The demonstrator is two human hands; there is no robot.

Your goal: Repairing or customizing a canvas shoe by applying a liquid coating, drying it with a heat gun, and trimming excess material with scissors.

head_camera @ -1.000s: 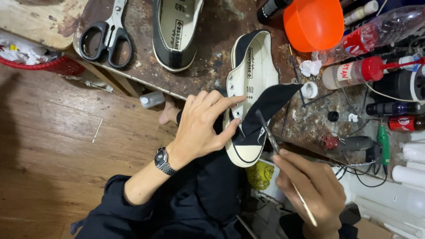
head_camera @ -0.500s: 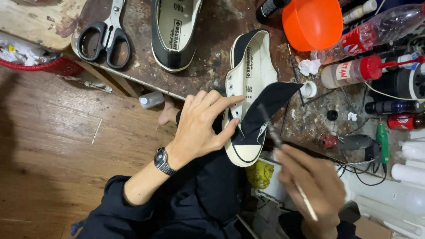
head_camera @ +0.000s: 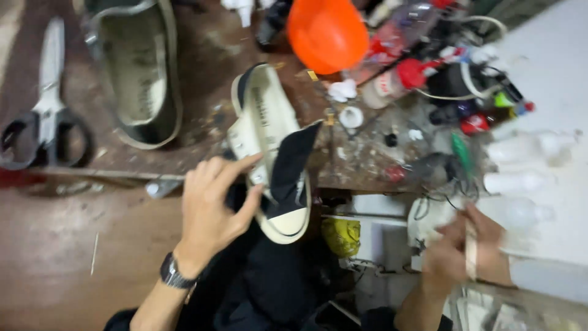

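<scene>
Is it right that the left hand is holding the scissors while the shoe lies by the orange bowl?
Not quite. In the head view the left hand holds the shoe, not the scissors, which lie untouched on the bench. The shoe does lie by the orange bowl.

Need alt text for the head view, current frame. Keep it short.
Seen from above, a person's left hand steadies a cream-and-black sneaker at the edge of a stained workbench, while the right hand holds a thin stick-like tool off to the right. Scissors, a second shoe, an orange bowl and bottles surround them; the frame is motion-blurred.
</scene>
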